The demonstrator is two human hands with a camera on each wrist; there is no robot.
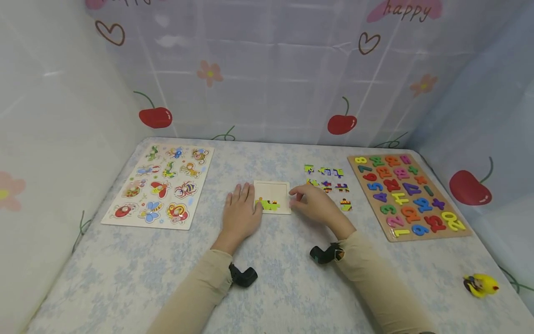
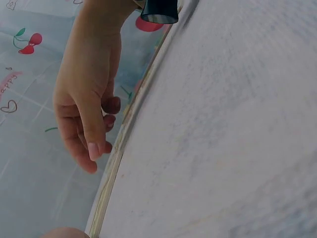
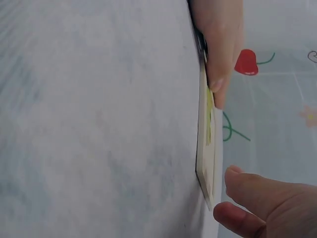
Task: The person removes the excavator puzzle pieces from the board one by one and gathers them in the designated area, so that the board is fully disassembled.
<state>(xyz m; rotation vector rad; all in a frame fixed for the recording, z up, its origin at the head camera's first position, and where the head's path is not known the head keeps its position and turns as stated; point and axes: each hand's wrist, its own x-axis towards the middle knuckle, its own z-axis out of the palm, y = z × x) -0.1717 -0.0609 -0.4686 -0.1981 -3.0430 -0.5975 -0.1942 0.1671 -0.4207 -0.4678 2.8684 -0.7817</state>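
Observation:
A small light wooden puzzle tray (image 1: pixel 272 183) lies mid-table. Joined green pieces (image 1: pixel 269 205) with colourful tops fill part of its bottom edge. My left hand (image 1: pixel 243 211) lies flat along the tray's left side, fingers straight, thumb at the lower left corner. At the tray's right edge is my right hand (image 1: pixel 314 204), its fingers loosely bent. In the right wrist view, its thumb and index finger (image 3: pixel 247 186) stand apart with nothing visible between them. Loose jigsaw pieces (image 1: pixel 342 187) in purple, yellow and red lie in rows beyond it; the hand partly covers them.
A wooden insect puzzle board (image 1: pixel 160 183) lies at the left. On the right lies a brown board of coloured numbers (image 1: pixel 392 197). A yellow toy figure (image 1: pixel 481 284) is near the right front edge. Patterned curtains (image 1: pixel 267 83) enclose the table's back and sides.

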